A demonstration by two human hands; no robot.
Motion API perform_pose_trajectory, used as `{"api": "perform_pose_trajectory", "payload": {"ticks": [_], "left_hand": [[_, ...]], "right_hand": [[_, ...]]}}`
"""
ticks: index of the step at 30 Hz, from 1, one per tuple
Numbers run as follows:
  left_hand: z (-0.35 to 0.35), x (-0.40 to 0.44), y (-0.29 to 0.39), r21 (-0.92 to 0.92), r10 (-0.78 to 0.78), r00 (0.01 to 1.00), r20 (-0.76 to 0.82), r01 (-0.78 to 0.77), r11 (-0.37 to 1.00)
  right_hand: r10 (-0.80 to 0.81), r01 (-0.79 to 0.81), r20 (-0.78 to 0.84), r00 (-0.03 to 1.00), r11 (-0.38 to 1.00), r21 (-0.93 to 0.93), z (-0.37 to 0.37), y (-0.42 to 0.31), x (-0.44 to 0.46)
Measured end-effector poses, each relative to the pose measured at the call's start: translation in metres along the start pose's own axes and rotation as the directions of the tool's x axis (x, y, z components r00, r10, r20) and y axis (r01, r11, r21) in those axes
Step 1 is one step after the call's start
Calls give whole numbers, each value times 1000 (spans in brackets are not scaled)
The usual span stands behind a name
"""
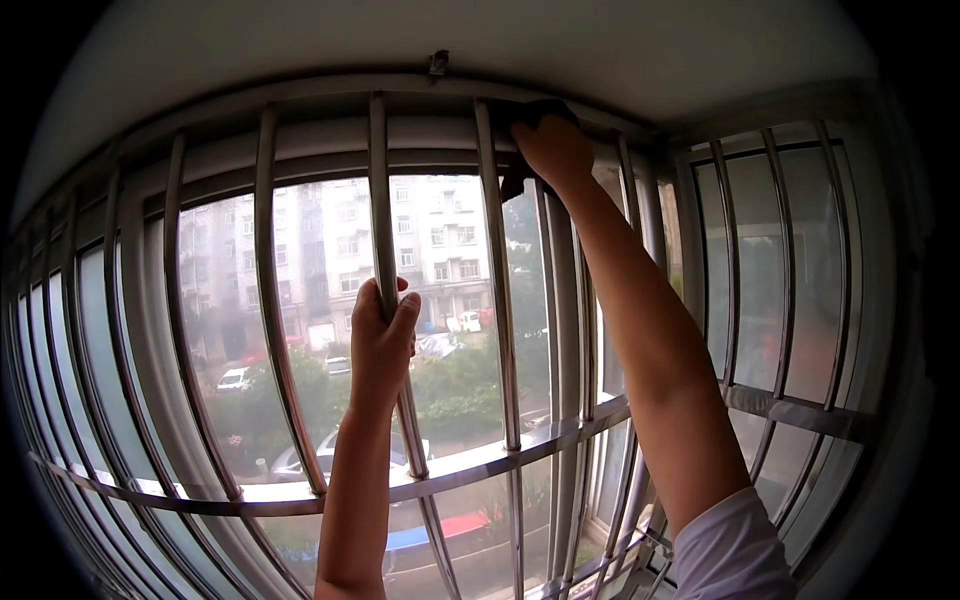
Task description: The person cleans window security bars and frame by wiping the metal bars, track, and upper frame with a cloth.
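My left hand is wrapped around a vertical metal bar of the window grille, at about mid-height. Raised high to the right, my right hand is closed on a dark cloth. Part of the cloth hangs down below the hand, beside another upright bar. The cloth lies against the top of the grille, near its upper rail. My right fingers are partly hidden by the cloth and the shadow there.
A flat horizontal rail crosses the bars lower down. Behind the grille are window panes, with buildings, trees and parked cars outside. The grille turns a corner at the right. A ceiling with a small metal fitting is close overhead.
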State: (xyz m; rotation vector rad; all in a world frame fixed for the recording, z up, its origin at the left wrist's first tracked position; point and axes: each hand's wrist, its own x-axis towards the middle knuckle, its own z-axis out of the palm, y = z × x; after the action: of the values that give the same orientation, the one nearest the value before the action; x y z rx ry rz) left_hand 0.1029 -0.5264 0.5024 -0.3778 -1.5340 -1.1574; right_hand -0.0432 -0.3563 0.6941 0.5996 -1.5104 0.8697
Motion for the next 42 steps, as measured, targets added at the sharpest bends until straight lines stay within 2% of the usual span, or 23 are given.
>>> {"api": "perform_pose_trajectory", "payload": {"ticks": [2,4,12,14,15,17,19,20,24,28,31,33,36,37,39,40,42], "left_hand": [[0,1,1,4,2,1000,2,-2,1000],[0,0,1,-2,4,1000,10,-4,1000],[-4,1,-3,-38,-2,999,41,3,999],[-4,1,-3,-11,7,1000,26,-7,1000],[-3,1,-3,1,13,1000,22,-13,1000],[0,0,0,5,-8,1000,-9,8,1000],[1,0,2,5,-9,1000,-22,10,1000],[3,0,3,12,-4,1000,-31,4,1000],[4,-1,6,59,-20,998,-55,23,998],[4,-2,6,74,-25,998,-51,29,997],[5,-2,6,99,-24,997,-76,32,995],[6,-2,5,106,-16,996,-86,25,994],[6,0,2,124,4,995,-98,9,992],[6,0,1,134,15,995,-101,-1,991],[7,-1,4,163,23,994,-102,-6,987],[7,-1,4,164,25,995,-98,-8,986],[7,-1,4,163,28,995,-93,-13,987]], "right_hand": [[-13,15,-35,999,998,57,3,-5,-1],[-119,122,-73,990,992,28,9,-10,-2],[-75,66,-76,994,992,-111,-8,34,0],[131,-67,-266,955,969,236,-15,58,-7],[206,-162,-236,950,968,193,-23,79,-3],[283,-189,-225,932,912,363,-31,134,-8],[302,-233,-252,919,934,270,-37,180,-5],[320,-297,-257,912,947,126,-35,198,-1],[356,-300,-206,911,918,260,-16,241,7],[313,-230,-216,925,913,337,14,267,41],[303,-217,-162,939,889,402,27,270,62],[411,-247,-49,910,636,731,10,235,60],[460,-200,-106,882,567,799,12,219,61],[458,-203,-103,883,571,796,14,226,66],[440,-378,128,889,546,748,21,244,81],[439,-380,130,889,549,745,16,237,76],[265,-287,111,958,877,385,3,214,61]]}}
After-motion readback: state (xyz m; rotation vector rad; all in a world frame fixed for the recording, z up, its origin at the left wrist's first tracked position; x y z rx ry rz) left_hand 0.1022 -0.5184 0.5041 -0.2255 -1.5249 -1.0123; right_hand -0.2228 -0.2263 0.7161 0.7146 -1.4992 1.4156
